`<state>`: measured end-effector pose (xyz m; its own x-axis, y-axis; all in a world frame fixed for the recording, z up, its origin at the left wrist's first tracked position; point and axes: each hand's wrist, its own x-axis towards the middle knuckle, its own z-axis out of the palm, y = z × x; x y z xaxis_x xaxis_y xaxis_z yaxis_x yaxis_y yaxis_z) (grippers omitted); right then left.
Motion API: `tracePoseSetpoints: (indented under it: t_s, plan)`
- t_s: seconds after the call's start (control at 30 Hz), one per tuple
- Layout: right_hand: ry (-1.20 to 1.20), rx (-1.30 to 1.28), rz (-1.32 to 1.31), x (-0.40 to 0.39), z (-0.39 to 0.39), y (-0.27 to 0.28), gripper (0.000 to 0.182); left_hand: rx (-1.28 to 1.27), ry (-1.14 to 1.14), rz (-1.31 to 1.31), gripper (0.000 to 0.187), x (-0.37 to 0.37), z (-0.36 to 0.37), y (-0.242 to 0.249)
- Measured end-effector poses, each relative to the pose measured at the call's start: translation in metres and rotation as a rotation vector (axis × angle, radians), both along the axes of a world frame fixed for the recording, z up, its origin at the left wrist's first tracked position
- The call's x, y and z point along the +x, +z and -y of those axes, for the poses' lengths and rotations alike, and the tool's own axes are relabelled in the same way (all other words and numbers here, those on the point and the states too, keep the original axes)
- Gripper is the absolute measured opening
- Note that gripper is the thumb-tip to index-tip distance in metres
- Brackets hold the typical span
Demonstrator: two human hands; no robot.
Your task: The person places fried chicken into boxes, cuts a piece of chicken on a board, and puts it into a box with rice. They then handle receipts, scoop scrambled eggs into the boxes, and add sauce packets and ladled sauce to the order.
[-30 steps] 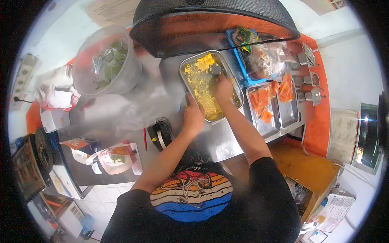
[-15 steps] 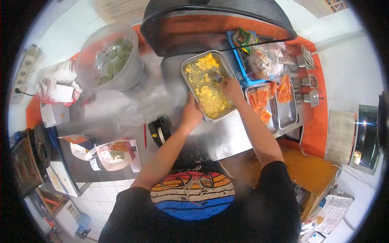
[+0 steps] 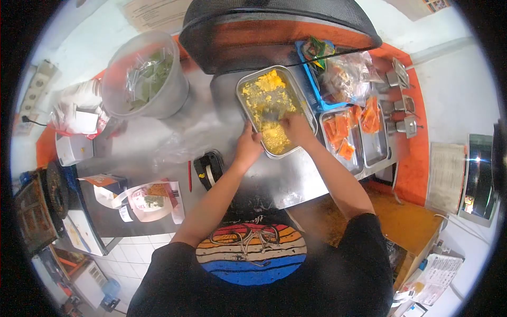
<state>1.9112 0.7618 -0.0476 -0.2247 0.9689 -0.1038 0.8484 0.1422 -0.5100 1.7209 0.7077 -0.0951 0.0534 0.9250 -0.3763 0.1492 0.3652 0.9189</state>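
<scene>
A rectangular metal tray (image 3: 242, 100) sits on the steel counter, holding crumbly yellow food (image 3: 270, 80) that looks like scrambled egg. My left hand (image 3: 249, 146) grips the tray's near left edge, thumb over the rim. Inside the tray, my right hand (image 3: 298, 129) is closed around a flat grey metal utensil (image 3: 274, 112), blurred and partly covered by the fingers. Its tip is down in the yellow food; the exact kind cannot be made out. Most of the food is spread thin, with larger clumps at the far end and below the utensil.
Right of the tray are a blue basket (image 3: 310, 90) with plastic bags and metal trays (image 3: 376, 150) with orange packets. A black mesh cover (image 3: 280, 13) stands behind. To the left are a clear tub (image 3: 113, 100) of green leaves, a black container (image 3: 207, 169) and printed paper packaging (image 3: 150, 203).
My right hand has moved slightly left and nearer within the tray, dragging the utensil through the yellow food. My left hand stays on the tray's edge.
</scene>
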Motion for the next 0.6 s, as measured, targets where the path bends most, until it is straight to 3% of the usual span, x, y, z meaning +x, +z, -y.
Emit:
tracePoseSetpoints:
  t_s: [0.17,0.27,0.37,0.47,0.6]
  plan:
    - [-0.265,0.211,-0.100,-0.010,-0.044,-0.038,0.021,-0.016,0.001,-0.045,0.062,0.001,-0.001,0.019]
    - [-0.019,0.101,-0.124,-0.021,-0.035,-0.046,0.021,-0.035,-0.022,-0.034,0.065,0.000,-0.002,0.027]
    - [0.022,-0.113,-0.094,-0.024,-0.012,-0.019,0.021,-0.026,0.010,0.005,0.066,0.001,0.001,0.016]
    - [0.060,-0.109,0.055,-0.015,-0.029,0.009,0.021,-0.014,-0.002,-0.021,0.065,0.002,0.001,0.013]
    - [-0.136,0.136,-0.176,-0.046,-0.065,-0.041,0.022,0.008,0.001,-0.008,0.064,0.004,0.001,0.011]
